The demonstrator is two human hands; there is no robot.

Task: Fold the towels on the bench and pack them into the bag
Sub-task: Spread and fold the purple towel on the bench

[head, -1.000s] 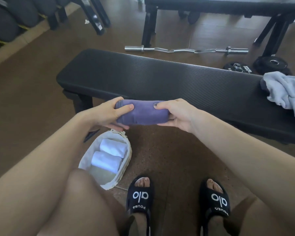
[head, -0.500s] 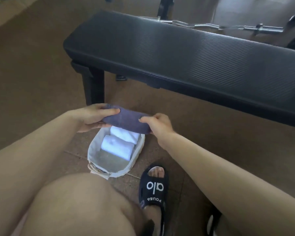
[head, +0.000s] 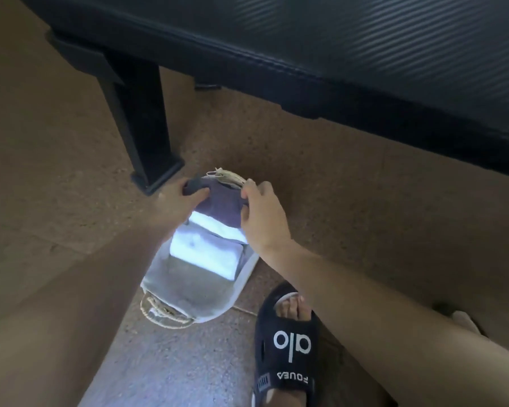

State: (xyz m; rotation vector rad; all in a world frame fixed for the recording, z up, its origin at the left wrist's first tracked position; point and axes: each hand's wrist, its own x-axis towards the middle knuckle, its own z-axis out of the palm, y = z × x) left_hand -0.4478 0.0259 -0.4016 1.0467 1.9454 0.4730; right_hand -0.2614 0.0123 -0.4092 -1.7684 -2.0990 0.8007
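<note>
The rolled purple towel (head: 222,205) sits at the far end of the open white bag (head: 188,292) on the floor, above two white rolled towels (head: 203,254). The left hand (head: 178,202) and right hand (head: 263,218) pinch its ends, below the black surface (head: 365,39).

Brown speckled floor (head: 335,177): white bag (head: 188,295), bench leg (head: 147,136), slippered foot (head: 288,342).

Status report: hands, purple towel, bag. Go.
Left hand and right hand both grip the rolled purple towel, at the far end of the white fabric bag. Two white rolled towels already inside. Nothing blocking.
</note>
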